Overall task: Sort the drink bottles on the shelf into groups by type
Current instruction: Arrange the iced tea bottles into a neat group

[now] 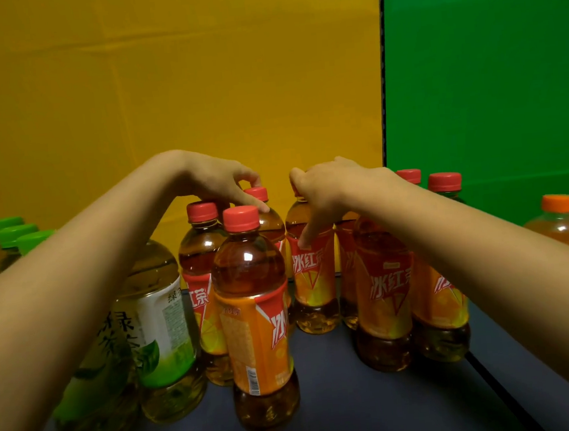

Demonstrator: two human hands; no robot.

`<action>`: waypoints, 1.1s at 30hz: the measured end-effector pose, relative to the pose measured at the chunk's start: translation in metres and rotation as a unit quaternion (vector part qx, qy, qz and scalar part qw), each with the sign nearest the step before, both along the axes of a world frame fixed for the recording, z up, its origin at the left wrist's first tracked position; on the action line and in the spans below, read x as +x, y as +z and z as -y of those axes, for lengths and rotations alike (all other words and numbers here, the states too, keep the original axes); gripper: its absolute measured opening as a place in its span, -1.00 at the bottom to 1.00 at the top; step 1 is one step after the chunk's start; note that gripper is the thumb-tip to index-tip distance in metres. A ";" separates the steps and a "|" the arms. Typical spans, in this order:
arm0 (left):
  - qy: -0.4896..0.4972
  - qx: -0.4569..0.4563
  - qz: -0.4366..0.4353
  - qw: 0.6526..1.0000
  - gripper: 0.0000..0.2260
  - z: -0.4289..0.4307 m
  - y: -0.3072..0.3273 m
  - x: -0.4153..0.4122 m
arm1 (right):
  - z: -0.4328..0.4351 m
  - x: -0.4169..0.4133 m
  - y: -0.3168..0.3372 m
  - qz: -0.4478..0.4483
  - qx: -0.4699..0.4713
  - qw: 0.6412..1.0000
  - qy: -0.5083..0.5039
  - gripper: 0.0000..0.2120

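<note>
Several iced tea bottles with red caps and orange-red labels stand in the middle of the dark shelf [344, 399]; the nearest one [256, 321] is at the front. My left hand [215, 182] reaches over them, its fingertips closed around the cap of a back bottle [272, 225]. My right hand [330, 185] covers and grips the top of another iced tea bottle [313, 281], with one finger lying down its shoulder. Green tea bottles [157, 315] with green caps stand at the left, partly hidden by my left forearm.
Bottles with orange caps [560, 222] stand at the far right, beyond a black divider strip [490, 376]. More green caps [20, 235] show at the far left. A yellow back wall [179, 87] and a green panel [487, 77] close off the shelf.
</note>
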State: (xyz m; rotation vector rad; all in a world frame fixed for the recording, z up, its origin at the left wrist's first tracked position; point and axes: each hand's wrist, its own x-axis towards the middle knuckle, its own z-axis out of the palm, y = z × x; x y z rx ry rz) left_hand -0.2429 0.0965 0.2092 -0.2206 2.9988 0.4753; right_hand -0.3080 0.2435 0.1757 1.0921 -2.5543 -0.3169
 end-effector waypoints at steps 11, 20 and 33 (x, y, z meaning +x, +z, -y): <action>-0.017 0.035 -0.019 0.999 -0.26 0.020 0.008 0.042 | -0.030 0.068 0.001 0.239 -0.276 0.896 0.252 -0.70; -0.043 -0.008 0.021 0.999 -0.53 0.014 -0.006 0.065 | -0.018 0.078 -0.002 0.245 -0.142 0.923 0.261 -0.45; -0.053 0.008 -0.075 0.996 -0.68 -0.013 -0.021 0.067 | -0.027 0.062 -0.006 0.062 -0.139 0.987 0.044 -0.26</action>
